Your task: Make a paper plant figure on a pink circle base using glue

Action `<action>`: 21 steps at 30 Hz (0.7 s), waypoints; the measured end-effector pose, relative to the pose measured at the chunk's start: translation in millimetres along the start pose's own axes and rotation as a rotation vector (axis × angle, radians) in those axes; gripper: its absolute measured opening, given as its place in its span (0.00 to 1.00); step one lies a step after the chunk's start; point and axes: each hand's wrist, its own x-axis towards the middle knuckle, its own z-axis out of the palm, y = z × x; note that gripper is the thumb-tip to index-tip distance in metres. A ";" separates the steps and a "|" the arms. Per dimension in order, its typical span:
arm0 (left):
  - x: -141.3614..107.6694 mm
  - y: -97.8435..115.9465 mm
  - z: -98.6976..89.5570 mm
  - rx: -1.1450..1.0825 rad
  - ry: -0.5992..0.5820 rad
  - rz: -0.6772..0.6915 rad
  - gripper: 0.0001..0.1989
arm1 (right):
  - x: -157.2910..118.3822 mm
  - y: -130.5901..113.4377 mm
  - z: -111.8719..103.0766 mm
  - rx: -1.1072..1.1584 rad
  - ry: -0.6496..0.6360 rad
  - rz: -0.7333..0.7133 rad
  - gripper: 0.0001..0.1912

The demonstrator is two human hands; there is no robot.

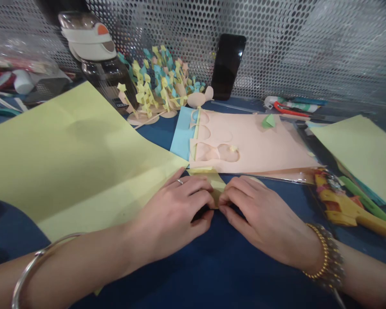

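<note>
A small piece of yellow paper [218, 183] lies on the dark blue table surface [218, 262], between my two hands. My left hand [180, 206], with a ring on it, pinches the paper's left side with curled fingers. From the other side my right hand [254, 210] has its fingertips closed on the near right edge of the same paper. Under my left wrist and forearm spreads a large yellow sheet [80, 150]. Just beyond my hands is a pink sheet [260, 141] with rounded shapes cut out of it, on top of a blue sheet [182, 133].
A dark bottle [99, 64] and a cluster of yellow, blue and pink paper stars [161, 81] stand at the back. A phone [228, 66] leans on the perforated metal panel [286, 56]. Rightward lie a red cutter [289, 110], a yellow-handled tool [344, 208] and more yellow sheets [366, 150].
</note>
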 end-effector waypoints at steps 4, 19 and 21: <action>0.3 0.0 1.3 0.010 -0.002 -0.003 0.04 | 1.3 -0.6 0.1 0.031 0.007 0.034 0.07; 2.7 4.4 1.5 0.106 -0.079 -0.016 0.08 | 2.1 -0.1 0.0 0.060 0.044 0.017 0.05; 3.4 4.1 1.6 0.096 -0.073 -0.025 0.08 | 1.5 -0.3 0.3 0.030 0.062 -0.012 0.06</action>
